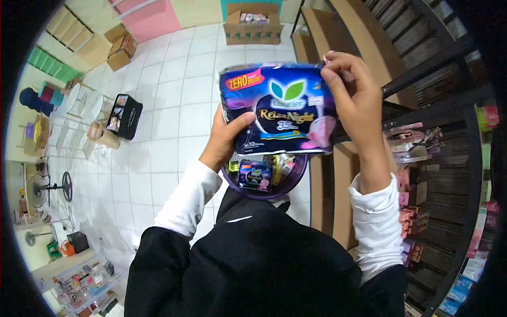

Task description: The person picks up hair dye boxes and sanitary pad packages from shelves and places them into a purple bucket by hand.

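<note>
A dark blue pack of sanitary pads [285, 127], printed "Laurier Relax Night", is held up in front of me with its printed face toward the camera. My left hand [224, 132] grips its left side, the thumb lying across the front. At the upper right corner, my right hand [351, 87] has its thumb and fingers pinched together on the wrapper edge. Below the pack stands a purple basket [274, 196], partly covered by it. Inside the basket lie a smaller-looking blue pack [255, 175] of similar print and some yellowish packets [283, 166].
Shelving with brown boards [346, 174] runs along my right, with pink goods [414, 211] on racks beyond. An open cardboard box [252, 26] holding packets sits ahead on the white tiled floor [158, 105]. A black box [125, 116] and a fan [39, 187] are to the left.
</note>
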`<state>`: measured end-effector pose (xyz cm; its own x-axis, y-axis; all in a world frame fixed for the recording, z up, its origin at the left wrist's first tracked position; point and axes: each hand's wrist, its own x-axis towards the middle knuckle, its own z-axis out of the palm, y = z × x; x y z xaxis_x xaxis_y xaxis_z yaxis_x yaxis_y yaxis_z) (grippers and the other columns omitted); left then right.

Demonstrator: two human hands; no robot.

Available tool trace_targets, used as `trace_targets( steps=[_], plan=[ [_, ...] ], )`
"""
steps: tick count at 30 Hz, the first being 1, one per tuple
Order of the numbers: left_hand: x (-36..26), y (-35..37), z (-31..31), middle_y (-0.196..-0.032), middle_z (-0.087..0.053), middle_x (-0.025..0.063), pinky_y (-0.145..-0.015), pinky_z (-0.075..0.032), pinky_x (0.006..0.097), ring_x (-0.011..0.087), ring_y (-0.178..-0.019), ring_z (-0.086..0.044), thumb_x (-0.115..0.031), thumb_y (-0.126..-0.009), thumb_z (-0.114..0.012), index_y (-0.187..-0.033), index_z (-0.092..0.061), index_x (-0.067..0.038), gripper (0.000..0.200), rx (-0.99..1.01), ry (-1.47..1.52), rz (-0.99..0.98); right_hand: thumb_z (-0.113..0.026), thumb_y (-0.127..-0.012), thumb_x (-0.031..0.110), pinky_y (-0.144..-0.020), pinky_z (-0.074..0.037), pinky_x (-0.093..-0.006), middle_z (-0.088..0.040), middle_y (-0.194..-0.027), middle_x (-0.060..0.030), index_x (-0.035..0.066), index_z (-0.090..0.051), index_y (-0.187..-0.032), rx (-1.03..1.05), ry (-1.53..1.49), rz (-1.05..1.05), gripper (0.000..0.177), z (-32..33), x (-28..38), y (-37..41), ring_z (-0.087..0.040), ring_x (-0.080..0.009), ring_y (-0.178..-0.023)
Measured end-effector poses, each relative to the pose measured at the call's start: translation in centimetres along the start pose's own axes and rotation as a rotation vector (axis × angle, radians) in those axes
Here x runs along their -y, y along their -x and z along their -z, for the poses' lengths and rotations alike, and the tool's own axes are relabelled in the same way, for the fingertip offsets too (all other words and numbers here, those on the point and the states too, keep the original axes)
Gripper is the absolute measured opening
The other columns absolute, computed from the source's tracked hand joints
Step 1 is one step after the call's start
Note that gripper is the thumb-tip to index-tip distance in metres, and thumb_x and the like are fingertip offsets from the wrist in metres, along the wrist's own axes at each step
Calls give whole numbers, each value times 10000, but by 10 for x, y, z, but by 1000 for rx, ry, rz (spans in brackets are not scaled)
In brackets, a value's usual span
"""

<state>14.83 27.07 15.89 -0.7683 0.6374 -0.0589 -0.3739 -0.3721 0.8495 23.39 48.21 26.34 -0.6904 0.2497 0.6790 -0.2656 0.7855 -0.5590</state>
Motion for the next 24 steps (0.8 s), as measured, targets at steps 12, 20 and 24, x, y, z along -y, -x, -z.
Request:
trace_targets(
  steps=[12,20,24],
  plan=[
    [241,16,198,-961,-635,95,-759,-509,310,174,-809,-629,-213,-780,-692,-1113,-521,0,431,-425,-259,400,-625,-817,77,-708,-461,-260,-522,-1109,-89,50,-569,-1045,227,-55,-901,236,-16,-87,258,-554,-199,-1004],
    [368,-47,293,-932,-645,113,-730,-493,299,175,-801,-626,-245,-718,-740,-1082,-544,4,483,-293,-388,457,-616,-814,48,-762,-500,-296,-507,-1167,-101,47,-566,-1042,387,-16,-1086,233,-43,-107,323,-559,-223,-1030],
    [397,-65,335,-1038,-623,203,-839,-467,356,293,-952,-616,-330,-699,-745,-1144,-506,16,612,-373,-825,516,-615,-803,26,-787,-507,-314,-494,-1200,-109,56,-572,-1044,428,11,-1126,246,-55,-114,345,-555,-238,-1035]
  ],
)
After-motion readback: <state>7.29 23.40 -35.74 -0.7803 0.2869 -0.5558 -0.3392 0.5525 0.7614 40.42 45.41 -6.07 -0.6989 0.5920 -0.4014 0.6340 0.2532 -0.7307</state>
